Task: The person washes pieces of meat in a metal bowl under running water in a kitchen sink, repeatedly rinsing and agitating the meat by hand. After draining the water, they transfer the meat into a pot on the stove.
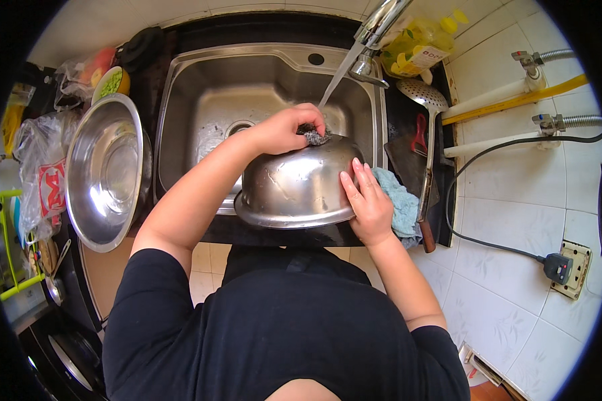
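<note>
A steel basin (301,184) is tipped on its side at the near edge of the sink (201,80), its rim toward me and its outer wall facing up. My left hand (289,130) is closed round a dark grey scouring pad (316,136) and presses it on the far part of the basin's wall. Fingers stretched out, my right hand (370,204) lies flat against the basin's right side. Water runs from the faucet (379,27) down behind the basin, close to the pad.
Another steel basin (107,170) stands tilted left of the sink, beside a plastic bag (43,170) and a bowl of green pieces (112,82). To the right are a teal cloth (398,204), a skimmer (423,95), a red-handled peeler (419,137) and a yellow bottle (418,50).
</note>
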`<state>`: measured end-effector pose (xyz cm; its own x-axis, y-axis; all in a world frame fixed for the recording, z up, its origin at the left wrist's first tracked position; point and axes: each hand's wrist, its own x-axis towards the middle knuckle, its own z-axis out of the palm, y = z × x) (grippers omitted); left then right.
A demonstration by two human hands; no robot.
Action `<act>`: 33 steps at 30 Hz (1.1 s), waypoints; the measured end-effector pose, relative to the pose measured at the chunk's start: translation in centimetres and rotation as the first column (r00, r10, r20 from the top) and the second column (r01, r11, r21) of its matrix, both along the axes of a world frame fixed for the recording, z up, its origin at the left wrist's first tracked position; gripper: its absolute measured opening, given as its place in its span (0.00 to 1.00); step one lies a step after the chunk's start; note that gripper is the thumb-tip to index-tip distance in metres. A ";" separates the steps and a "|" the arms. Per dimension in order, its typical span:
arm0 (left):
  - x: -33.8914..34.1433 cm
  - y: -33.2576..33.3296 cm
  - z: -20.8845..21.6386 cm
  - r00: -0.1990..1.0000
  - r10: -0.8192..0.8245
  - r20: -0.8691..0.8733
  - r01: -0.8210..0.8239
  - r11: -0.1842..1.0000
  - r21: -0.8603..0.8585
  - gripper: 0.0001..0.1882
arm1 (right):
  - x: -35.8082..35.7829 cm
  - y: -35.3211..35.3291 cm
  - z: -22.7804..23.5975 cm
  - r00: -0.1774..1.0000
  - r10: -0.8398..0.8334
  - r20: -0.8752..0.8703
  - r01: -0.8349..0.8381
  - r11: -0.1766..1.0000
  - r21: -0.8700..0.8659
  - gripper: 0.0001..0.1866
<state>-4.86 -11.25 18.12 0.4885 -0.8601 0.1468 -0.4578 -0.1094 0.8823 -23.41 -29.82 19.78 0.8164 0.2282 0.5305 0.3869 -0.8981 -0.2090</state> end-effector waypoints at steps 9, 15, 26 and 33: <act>2.3 -2.1 -1.2 0.974 0.159 0.164 -0.191 0.959 0.208 0.14 | 3.0 0.2 0.4 0.998 0.035 0.054 -0.031 0.997 -0.075 0.17; 2.6 -5.6 1.6 0.784 0.332 -0.524 -0.395 0.919 -0.009 0.18 | 4.6 0.3 -0.4 0.995 0.068 0.066 -0.059 0.989 -0.136 0.19; 2.3 1.3 -1.0 0.850 0.366 0.380 -0.418 0.906 0.063 0.11 | 3.7 0.0 -1.7 1.000 0.030 -0.006 -0.030 0.999 -0.032 0.23; 3.6 3.8 -2.6 0.780 0.623 -0.060 -0.618 0.782 0.080 0.14 | 4.1 0.1 -2.1 0.999 0.045 0.031 -0.046 0.999 0.014 0.22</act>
<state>-1.24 -7.42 15.52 0.9268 -0.3724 0.0483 -0.2046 -0.3928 0.8966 -19.30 -29.72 17.67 0.7888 0.2569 0.5584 0.4336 -0.8765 -0.2094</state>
